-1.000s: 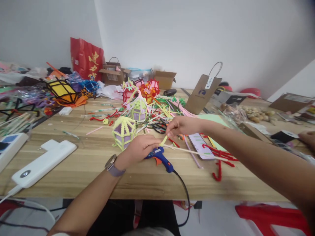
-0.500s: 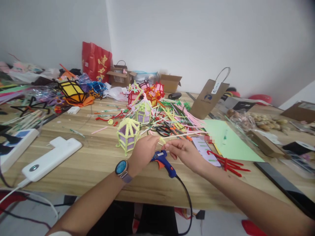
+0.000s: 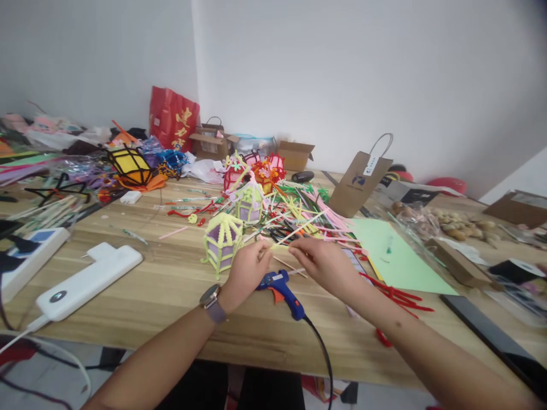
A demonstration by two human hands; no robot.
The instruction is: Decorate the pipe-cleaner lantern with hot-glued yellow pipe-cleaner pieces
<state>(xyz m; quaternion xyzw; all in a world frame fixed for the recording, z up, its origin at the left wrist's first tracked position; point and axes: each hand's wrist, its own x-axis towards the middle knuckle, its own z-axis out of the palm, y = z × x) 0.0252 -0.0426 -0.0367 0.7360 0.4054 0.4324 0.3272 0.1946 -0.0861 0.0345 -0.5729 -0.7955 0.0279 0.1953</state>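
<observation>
My left hand (image 3: 251,266) and my right hand (image 3: 320,261) pinch the two ends of a short pale yellow strip (image 3: 280,249), which stretches level between them. Just below my hands a blue glue gun (image 3: 284,289) with an orange trigger lies on the table, its black cord running off the front edge. A yellow and purple lantern (image 3: 222,242) stands left of my left hand. Behind it is another yellow and purple lantern (image 3: 248,205) with a pink top.
Pipe cleaners (image 3: 318,205) in several colours are heaped behind my hands. A white power bank (image 3: 89,279) lies left, red pipe cleaners (image 3: 401,299) and a green sheet (image 3: 401,256) right. A brown paper bag (image 3: 356,185) leans at the back.
My hands have drawn slightly apart, showing more of the yellow strip between them. My right hand and forearm are higher and now cover part of the phone. The view has tilted up slightly.
</observation>
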